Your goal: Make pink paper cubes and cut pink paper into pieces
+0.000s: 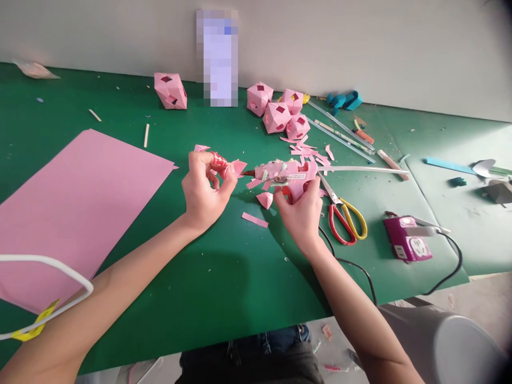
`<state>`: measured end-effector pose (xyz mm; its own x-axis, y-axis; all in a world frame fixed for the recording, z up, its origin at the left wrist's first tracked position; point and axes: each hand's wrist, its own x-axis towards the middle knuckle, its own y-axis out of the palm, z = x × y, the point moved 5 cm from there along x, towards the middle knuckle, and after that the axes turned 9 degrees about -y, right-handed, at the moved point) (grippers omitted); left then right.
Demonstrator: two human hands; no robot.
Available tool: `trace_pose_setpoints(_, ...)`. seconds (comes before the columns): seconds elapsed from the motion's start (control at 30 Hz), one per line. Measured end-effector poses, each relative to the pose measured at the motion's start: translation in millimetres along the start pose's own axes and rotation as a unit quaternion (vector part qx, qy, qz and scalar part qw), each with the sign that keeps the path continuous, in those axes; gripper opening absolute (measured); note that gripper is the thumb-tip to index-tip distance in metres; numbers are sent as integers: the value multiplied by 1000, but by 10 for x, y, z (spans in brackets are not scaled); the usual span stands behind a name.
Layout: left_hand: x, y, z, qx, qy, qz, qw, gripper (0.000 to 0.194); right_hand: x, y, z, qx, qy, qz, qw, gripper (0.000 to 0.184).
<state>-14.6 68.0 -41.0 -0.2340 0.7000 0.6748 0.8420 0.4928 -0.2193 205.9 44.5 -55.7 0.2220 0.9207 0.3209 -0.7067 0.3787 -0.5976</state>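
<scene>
Between the thumb and fingers of my left hand (206,192) is a small folded pink paper piece (237,168). A red patterned wrap (218,159) covers one of that hand's fingers. My right hand (300,210) grips a pink hot glue gun (286,173), its dark nozzle (248,173) pointing left at the paper piece, close to or touching it. A long clear glue stick (360,169) sticks out of the gun's rear. Below the nozzle lie a small folded pink paper cone (264,200) and a pink paper strip (255,220).
Pink paper sheets (88,197) lie left; a white cable (44,260) crosses there. Several pink paper polyhedra (277,117) stand at the back, one (170,90) apart. Scissors (346,218), paper scraps (306,151) and a purple power socket (408,238) are on the right.
</scene>
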Motion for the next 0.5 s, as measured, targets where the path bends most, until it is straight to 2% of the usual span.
trace_pose_setpoints(0.27, 8, -6, 11, 8, -22, 15, 1000, 22, 47, -88, 25, -10, 0, -29, 1000, 39)
trace_pose_setpoints(0.5, 15, -7, 21, 5, -40, 18, 999, 21, 22, -59, 45, 0, -9, -6, 1000, 37)
